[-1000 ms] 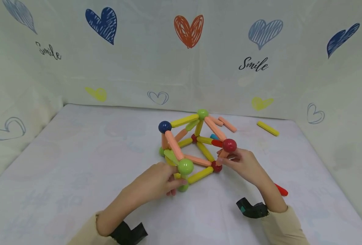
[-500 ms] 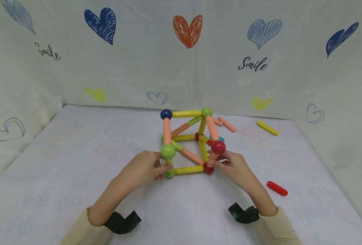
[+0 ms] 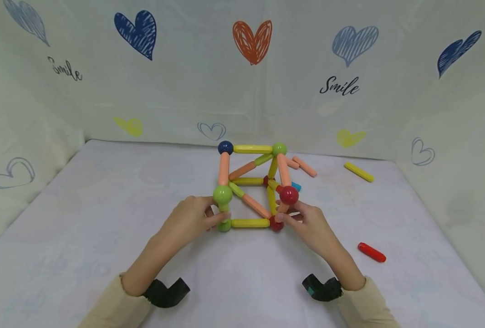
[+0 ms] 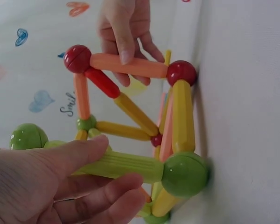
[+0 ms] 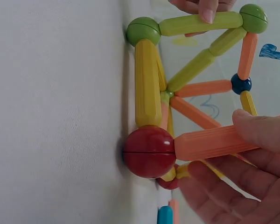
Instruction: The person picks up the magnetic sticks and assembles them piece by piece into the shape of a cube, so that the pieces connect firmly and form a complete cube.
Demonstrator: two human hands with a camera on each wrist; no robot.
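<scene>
A cube-like frame of coloured rods and balls stands on the table, with diagonal rods across some sides. My left hand (image 3: 191,216) pinches its green upright rod (image 4: 126,164) at the near left, between a green ball (image 3: 222,195) above and another below. At the near right, my right hand (image 3: 309,223) pinches the orange upright rod (image 5: 210,142) between two red balls, the upper red ball (image 3: 289,195) and the lower red ball (image 5: 149,152). A blue ball (image 3: 225,147) tops the far left corner, and a green ball (image 3: 279,149) the far right one.
Loose rods lie to the right: a red rod (image 3: 371,252) near the right forearm, a yellow rod (image 3: 359,172) farther back, and orange rods (image 3: 304,166) behind the frame. A blue piece (image 3: 296,186) shows beside it. Patterned cloth hangs behind the white table (image 3: 82,218).
Both hands have turned the frame so its near side faces me squarely, shifting it left and slightly away. Both keep their grip on the upright rods. The loose red rod is now fully uncovered.
</scene>
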